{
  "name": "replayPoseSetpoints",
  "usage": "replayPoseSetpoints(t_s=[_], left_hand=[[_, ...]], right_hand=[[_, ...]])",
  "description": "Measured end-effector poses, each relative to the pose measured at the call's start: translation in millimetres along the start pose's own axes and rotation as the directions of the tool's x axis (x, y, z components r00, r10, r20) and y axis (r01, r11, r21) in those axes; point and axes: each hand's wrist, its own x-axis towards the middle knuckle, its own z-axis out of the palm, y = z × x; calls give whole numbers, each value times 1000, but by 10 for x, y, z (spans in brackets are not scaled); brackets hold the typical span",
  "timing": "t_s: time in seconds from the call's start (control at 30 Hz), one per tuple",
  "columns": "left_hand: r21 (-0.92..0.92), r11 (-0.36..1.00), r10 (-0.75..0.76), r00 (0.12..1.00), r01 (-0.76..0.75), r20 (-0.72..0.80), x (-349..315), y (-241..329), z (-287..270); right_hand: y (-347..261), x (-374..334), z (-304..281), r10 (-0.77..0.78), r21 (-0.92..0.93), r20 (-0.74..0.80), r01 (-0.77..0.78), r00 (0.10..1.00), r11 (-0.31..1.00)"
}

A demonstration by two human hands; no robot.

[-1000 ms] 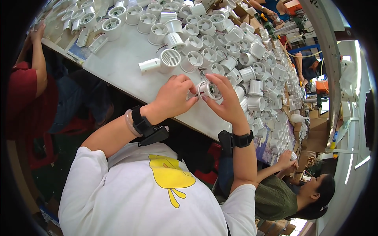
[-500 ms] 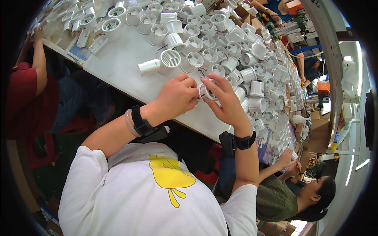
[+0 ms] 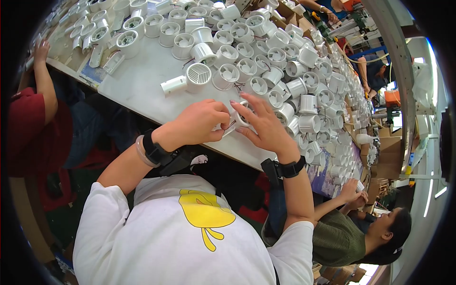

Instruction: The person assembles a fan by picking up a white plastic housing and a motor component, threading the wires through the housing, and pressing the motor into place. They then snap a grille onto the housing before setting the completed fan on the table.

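Note:
Near the table's front edge, my right hand (image 3: 267, 127) curves its thumb and fingers around a white round fan housing (image 3: 241, 118). My left hand (image 3: 202, 122) is closed just left of it, fingertips pinched on thin dark wires (image 3: 232, 124) that run to the housing. A slim white strip shows under these fingertips; what it belongs to is partly hidden. Beyond my left hand lies a white fan with a slotted grille (image 3: 198, 75) and a short white handle (image 3: 174, 85).
Many white fan housings (image 3: 226, 75) crowd the table (image 3: 137, 88) ahead and to the right. Handle halves (image 3: 114, 61) lie at the far left. One person in red (image 3: 31, 114) sits at left, another in green (image 3: 338, 240) at right. Cardboard boxes (image 3: 385, 156) stand at far right.
Both hands have shifted slightly left and nearer the front edge, with the housing. The right fingers are spread a little wider. The whole view has shifted slightly.

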Motion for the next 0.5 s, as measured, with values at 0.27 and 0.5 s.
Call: replayPoseSetpoints(t_s=[0.27, 0.5], left_hand=[[-660, 751, -56, 994, -23, -98, 270, 75, -257], [-968, 128, -172, 966, 215, 192, 531, 373, 8]], right_hand=[[63, -88, -363, 30, 548, -57, 6, 998, 837], [-96, -114, -506, -6, 751, -202, 158, 979, 641]])
